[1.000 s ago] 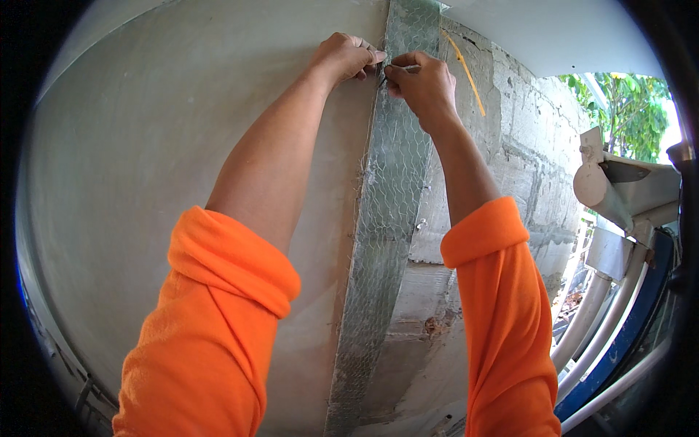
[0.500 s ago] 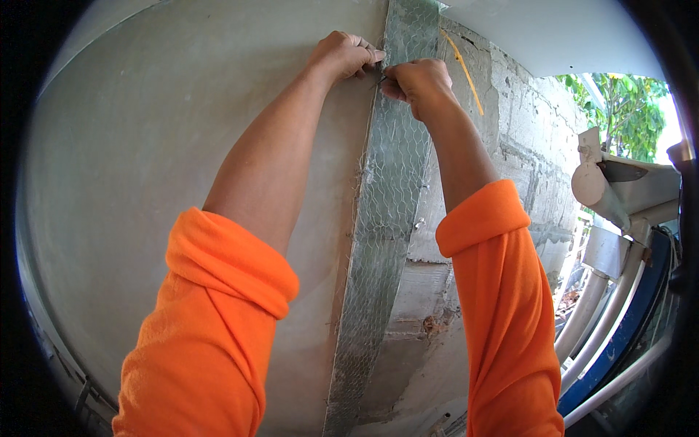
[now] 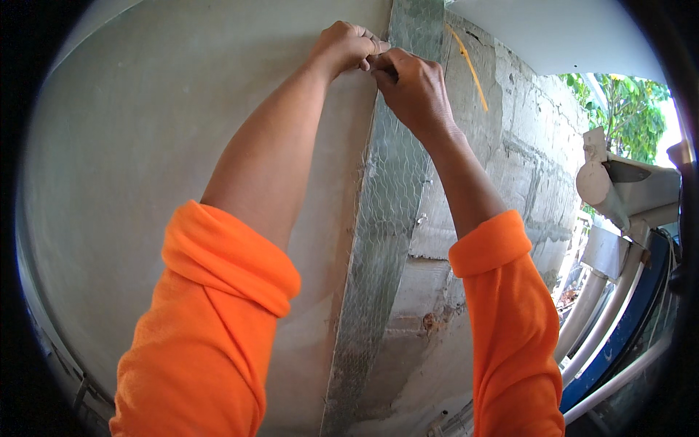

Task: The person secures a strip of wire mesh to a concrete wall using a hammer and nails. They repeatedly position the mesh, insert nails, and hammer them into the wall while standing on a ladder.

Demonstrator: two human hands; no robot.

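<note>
A tall strip of wire mesh (image 3: 389, 193) runs down over a grey-green band where the smooth wall meets rough blockwork. High up at its left edge, my left hand (image 3: 346, 49) is closed in a pinch, thumb and fingertips pressed together. My right hand (image 3: 416, 86) is closed too, its bent fingers meeting the left fingertips at the same edge. Whatever lies between the fingers is hidden or too small to name. Both arms reach upward in rolled-up orange sleeves.
Smooth grey wall (image 3: 160, 153) spreads to the left. On the right, rough blockwork (image 3: 524, 138) carries an orange-yellow stroke (image 3: 470, 65). A pale ceiling panel (image 3: 553, 33) hangs overhead. Metal pipes (image 3: 590, 313) and a blue curved part (image 3: 619, 342) stand at the far right, with foliage (image 3: 626, 109) behind.
My right hand has moved up and slightly left, now touching the left fingertips. A thin dark piece seen at its fingertips before is now hidden. The left hand has barely shifted.
</note>
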